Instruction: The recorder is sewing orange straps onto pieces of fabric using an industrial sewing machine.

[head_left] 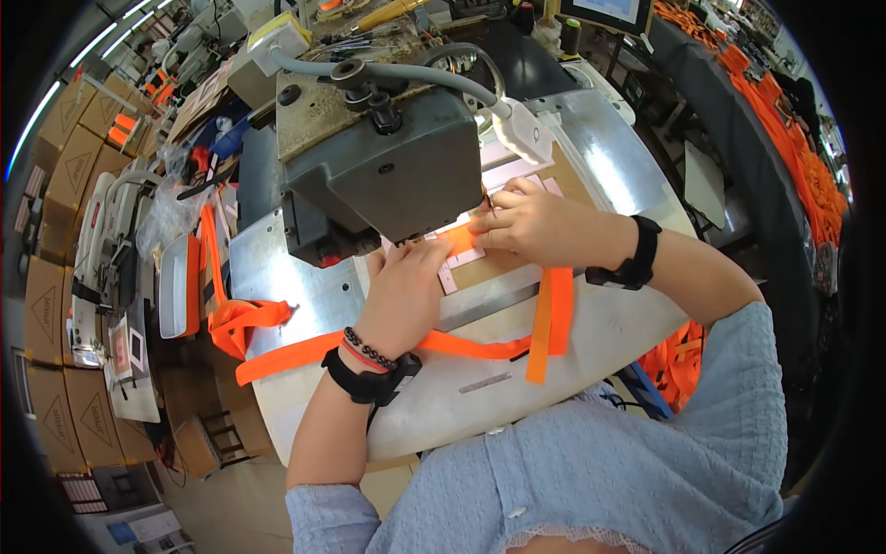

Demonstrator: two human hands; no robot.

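A dark industrial sewing machine head (388, 171) overhangs a cardboard-backed jig (498, 272) with pale pink pieces. A short piece of orange strap (458, 238) lies in the jig under my fingers. My left hand (406, 282) rests beside it, fingertips extended onto the jig at the machine's front. My right hand (526, 222) has curled fingers pinching at the strap, right of the machine head, with some fingertips partly hidden. Orange straps (557, 314) hang below my right hand, and another long strap (471, 347) crosses the pale table front.
An orange-and-white tray (178, 284) and coiled orange straps (242, 323) sit at the left. Beyond are another machine (97, 258) and stacked cartons (43, 314). A dark bench (729, 111) with piled orange material runs along the right; a screen (604, 11) stands behind.
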